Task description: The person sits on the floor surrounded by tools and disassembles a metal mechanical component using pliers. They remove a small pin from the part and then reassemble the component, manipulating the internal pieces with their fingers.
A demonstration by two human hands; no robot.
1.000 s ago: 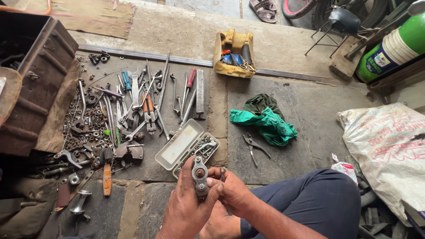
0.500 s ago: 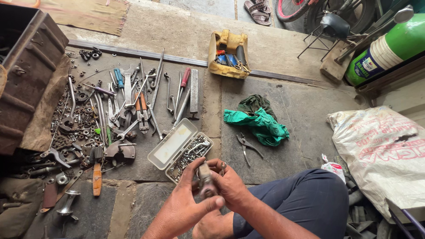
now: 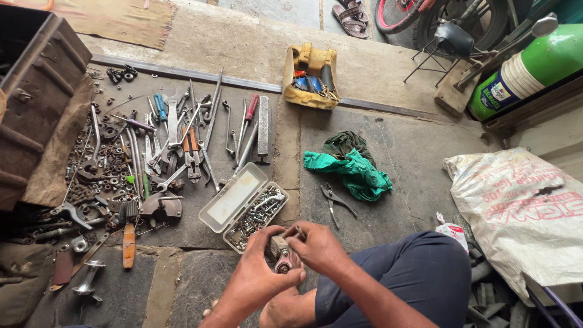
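My left hand (image 3: 258, 274) and my right hand (image 3: 317, 246) meet low in the head view, both closed around a small grey metal part (image 3: 281, 255) with a reddish spot near its lower end. The left hand grips it from below and the side; the right hand's fingers pinch its top. Just above the hands lies an open clear plastic case (image 3: 244, 205) holding several small metal bits. A pair of pliers (image 3: 334, 200) lies on the stone floor to the right of the case. My knee in dark blue trousers (image 3: 401, 279) is at the lower right.
Many spanners, screwdrivers and pliers (image 3: 182, 143) are spread on the floor at left, beside a rusty metal box (image 3: 36, 103). A green rag (image 3: 352, 167), a yellow tool tray (image 3: 310, 76), a white sack (image 3: 522, 212), a green cylinder (image 3: 534, 67) and a motorcycle wheel (image 3: 419, 15) lie beyond.
The view has shifted, so the floor items sit further left. Both hands have stayed on the metal part, turned it and brought it lower and closer to my lap.
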